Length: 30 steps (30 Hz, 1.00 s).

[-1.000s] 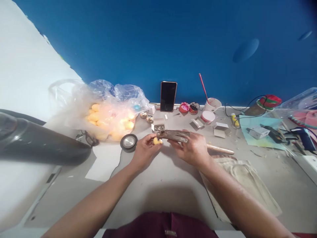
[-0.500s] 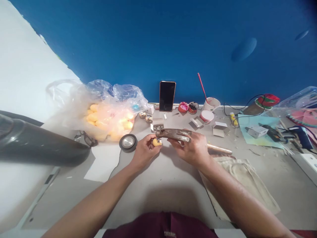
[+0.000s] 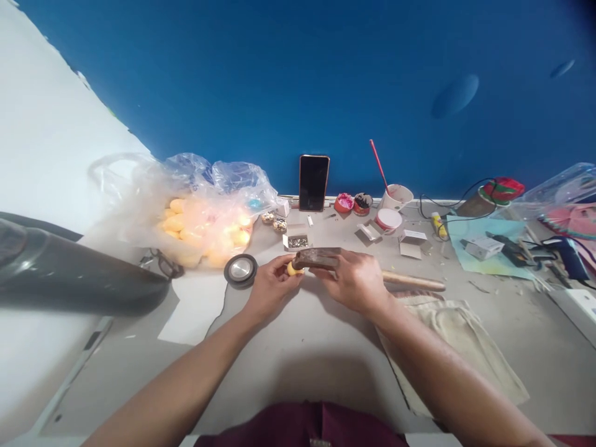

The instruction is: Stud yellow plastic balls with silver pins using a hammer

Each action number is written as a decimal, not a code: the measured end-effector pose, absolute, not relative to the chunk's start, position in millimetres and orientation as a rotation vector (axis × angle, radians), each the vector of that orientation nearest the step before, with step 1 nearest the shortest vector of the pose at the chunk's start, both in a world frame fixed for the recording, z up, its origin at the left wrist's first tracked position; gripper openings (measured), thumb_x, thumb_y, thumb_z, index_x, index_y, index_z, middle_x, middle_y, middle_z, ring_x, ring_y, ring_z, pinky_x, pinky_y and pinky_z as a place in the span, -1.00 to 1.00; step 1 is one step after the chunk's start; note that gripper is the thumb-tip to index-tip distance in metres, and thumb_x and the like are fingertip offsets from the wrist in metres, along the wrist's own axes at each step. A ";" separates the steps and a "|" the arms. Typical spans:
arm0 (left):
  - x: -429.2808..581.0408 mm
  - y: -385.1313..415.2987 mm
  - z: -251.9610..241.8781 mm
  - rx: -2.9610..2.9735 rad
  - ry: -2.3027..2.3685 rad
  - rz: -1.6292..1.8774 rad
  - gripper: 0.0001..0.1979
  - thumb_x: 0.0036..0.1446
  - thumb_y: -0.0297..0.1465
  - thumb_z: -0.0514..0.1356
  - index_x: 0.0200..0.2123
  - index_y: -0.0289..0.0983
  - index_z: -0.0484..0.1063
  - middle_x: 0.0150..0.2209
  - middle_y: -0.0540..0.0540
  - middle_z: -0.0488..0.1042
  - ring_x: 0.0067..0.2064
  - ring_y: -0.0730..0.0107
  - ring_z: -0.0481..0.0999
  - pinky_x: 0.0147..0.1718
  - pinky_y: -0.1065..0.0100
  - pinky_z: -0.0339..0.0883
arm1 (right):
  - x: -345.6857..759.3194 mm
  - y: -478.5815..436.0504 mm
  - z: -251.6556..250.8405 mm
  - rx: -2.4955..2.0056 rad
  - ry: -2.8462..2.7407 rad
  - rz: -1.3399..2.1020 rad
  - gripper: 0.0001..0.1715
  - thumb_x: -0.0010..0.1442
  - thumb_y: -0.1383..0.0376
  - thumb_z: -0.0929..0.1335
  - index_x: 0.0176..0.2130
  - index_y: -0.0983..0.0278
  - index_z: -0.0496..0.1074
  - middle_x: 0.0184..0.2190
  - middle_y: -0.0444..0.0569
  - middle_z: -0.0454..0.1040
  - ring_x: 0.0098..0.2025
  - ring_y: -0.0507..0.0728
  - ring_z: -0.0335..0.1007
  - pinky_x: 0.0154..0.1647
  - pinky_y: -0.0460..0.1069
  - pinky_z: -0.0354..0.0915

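My left hand (image 3: 271, 284) is closed around a small yellow ball (image 3: 293, 270), fingertips pinching its sides over the table. My right hand (image 3: 357, 280) grips a worn claw hammer (image 3: 321, 257) close to its head, and the wooden handle sticks out to the right behind the hand. The hammer's face is down at the top of the ball and seems to touch it; the contact spot is partly hidden. Just behind the hands lies an open small white box (image 3: 297, 241) of shiny metal pieces.
At the left, a clear plastic bag (image 3: 195, 239) holds several yellow balls, near a round black-and-silver disc (image 3: 241, 270). Two metal-studded balls (image 3: 279, 225), a phone (image 3: 313, 183), paint pots (image 3: 344, 203) and a white cup (image 3: 397, 196) stand behind. A beige cloth (image 3: 459, 347) lies right.
The hammer head has come down and turned so that its face meets the yellow ball. My right hand has shifted slightly left; my left hand stays in place.
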<state>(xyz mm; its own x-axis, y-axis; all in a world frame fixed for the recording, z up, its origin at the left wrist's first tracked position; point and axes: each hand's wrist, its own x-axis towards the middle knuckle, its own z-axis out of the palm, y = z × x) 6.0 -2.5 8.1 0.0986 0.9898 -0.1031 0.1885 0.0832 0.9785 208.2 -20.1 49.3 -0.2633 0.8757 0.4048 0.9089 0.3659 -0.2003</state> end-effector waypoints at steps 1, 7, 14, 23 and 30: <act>5.9 -2.2 7.8 1.320 1.294 0.971 -0.60 -0.08 -0.29 0.41 -0.13 -0.33 0.61 -0.42 -0.02 0.53 -0.42 0.43 0.39 -0.43 0.43 0.27 | 207.8 -20.2 49.4 -1.548 -2.177 -0.102 -0.57 0.29 0.00 0.37 -0.28 0.28 0.63 -0.48 0.01 0.58 -0.46 0.12 0.46 -0.43 -0.02 0.10; 7.0 -2.0 7.0 1.289 1.290 0.983 -0.56 -0.11 -0.30 0.43 -0.11 -0.33 0.60 -0.34 -0.09 0.59 -0.33 0.34 0.49 -0.38 0.39 0.34 | 207.5 -19.7 50.4 -1.592 -2.140 -0.138 -0.60 0.31 0.02 0.36 -0.27 0.26 0.62 -0.47 0.01 0.57 -0.44 0.12 0.46 -0.42 -0.02 0.11; 6.8 -2.2 9.5 1.305 1.267 0.996 -0.60 -0.11 -0.31 0.42 -0.14 -0.32 0.62 -0.36 -0.07 0.59 -0.37 0.37 0.48 -0.41 0.40 0.34 | 208.2 -19.8 48.3 -1.559 -2.125 -0.151 -0.58 0.33 0.01 0.34 -0.20 0.26 0.63 -0.42 0.02 0.59 -0.42 0.13 0.47 -0.40 -0.02 0.13; 7.8 -6.2 9.9 1.188 1.121 1.016 -0.58 -0.09 -0.32 0.45 -0.12 -0.29 0.57 -0.21 -0.14 0.62 -0.21 0.26 0.57 -0.25 0.30 0.49 | 219.4 -11.4 44.0 -1.661 -1.992 -0.145 -0.63 0.28 0.10 0.38 -0.01 0.21 0.58 -0.26 0.01 0.61 -0.29 0.16 0.50 -0.33 0.00 0.15; 1.8 -12.0 14.9 1.217 0.975 1.019 -0.60 0.10 -0.25 0.39 -0.01 -0.29 0.56 -0.07 -0.22 0.61 -0.18 0.26 0.59 -0.19 0.30 0.50 | 229.4 13.7 30.6 -1.990 -2.016 -0.079 -0.76 0.28 0.22 0.38 -0.07 0.19 0.56 -0.19 0.03 0.59 -0.19 0.22 0.47 -0.29 0.03 0.12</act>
